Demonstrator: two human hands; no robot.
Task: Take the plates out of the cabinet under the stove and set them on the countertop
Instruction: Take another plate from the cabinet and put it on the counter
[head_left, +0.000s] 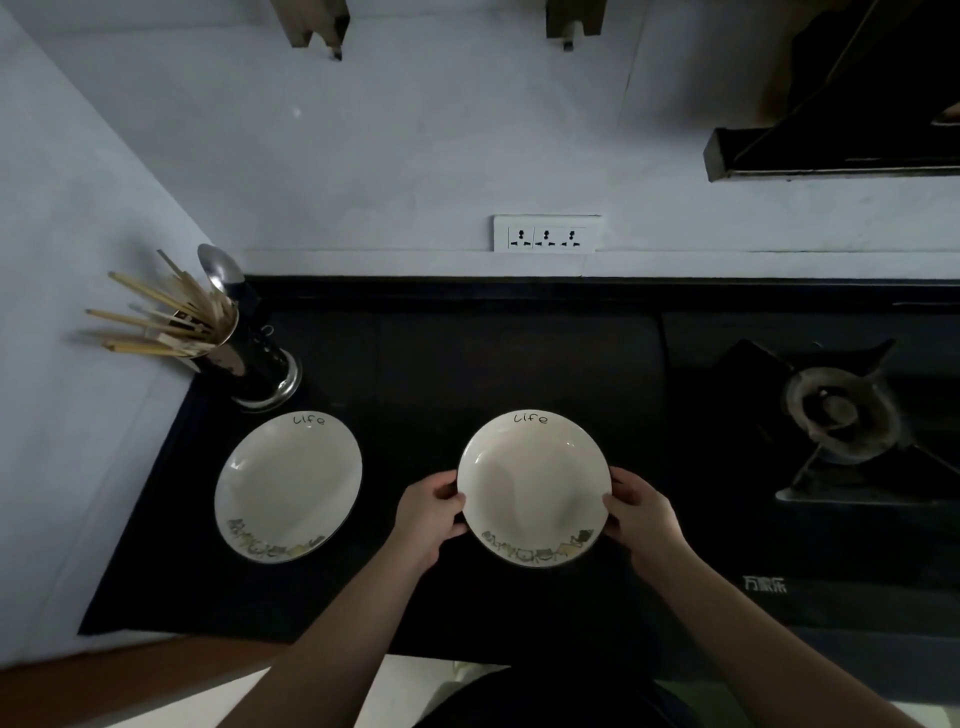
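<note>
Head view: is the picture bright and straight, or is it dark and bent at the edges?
Head view: dim overall, so the black countertop shows almost no detail; the wide lens splays the wall edges outward; the held plate between the left hand and right hand looks sharp, with small glints on its rim.

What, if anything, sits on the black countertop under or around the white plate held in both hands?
Nothing visible does. The held white plate, gripped by the left hand and right hand, is over bare black countertop. The other white plate lies apart to its left, the gas burner to its right.
</note>
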